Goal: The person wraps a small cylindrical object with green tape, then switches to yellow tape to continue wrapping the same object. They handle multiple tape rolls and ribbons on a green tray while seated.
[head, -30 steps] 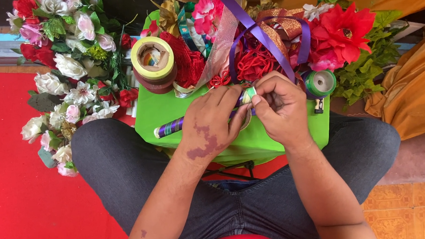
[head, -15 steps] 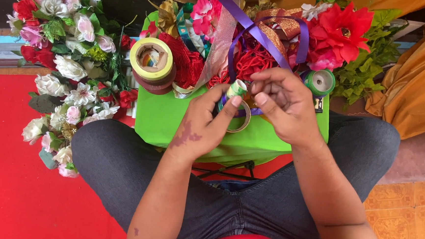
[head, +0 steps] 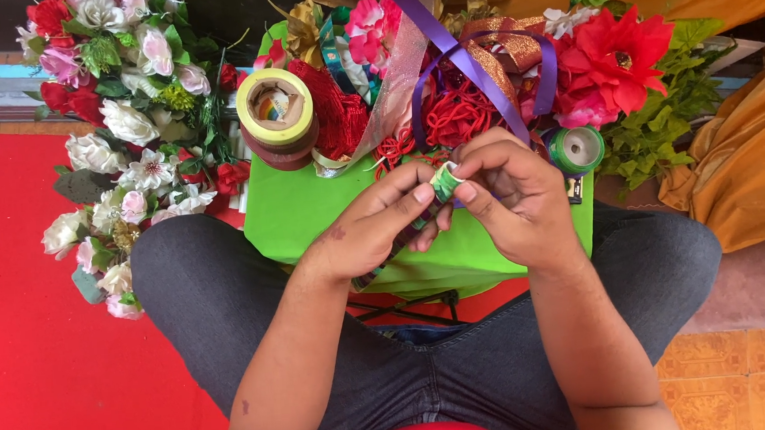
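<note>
Change since half a second ago: the two hands are being drawn closer together above the green table (head: 312,219), and the small green piece (head: 444,182) is now being gripped from both sides rather than shown loose between them.
Left hand (head: 374,229): being held curled, thumb and forefinger closed on the near edge of the small green piece.
Right hand (head: 510,194): being pressed in from the other side, fingertips pinching the same piece; remaining fingers folded under.
Held item: probably a short strip or wrap of green floral tape; the view is too small for that to be settled.
Stick (head: 394,254): a dark stem-like rod is being carried under the left palm, slanting toward the lap.
Work in hand: the piece appears to be being wound or pressed tight, judged by the closer grip.
Surroundings: yellow tape roll (head: 275,111) being left standing on the table's far left; green tape roll (head: 575,148) lying far right; purple ribbon (head: 470,59) trailing over red cord; artificial flowers (head: 120,125) heaped on the red floor.
</note>
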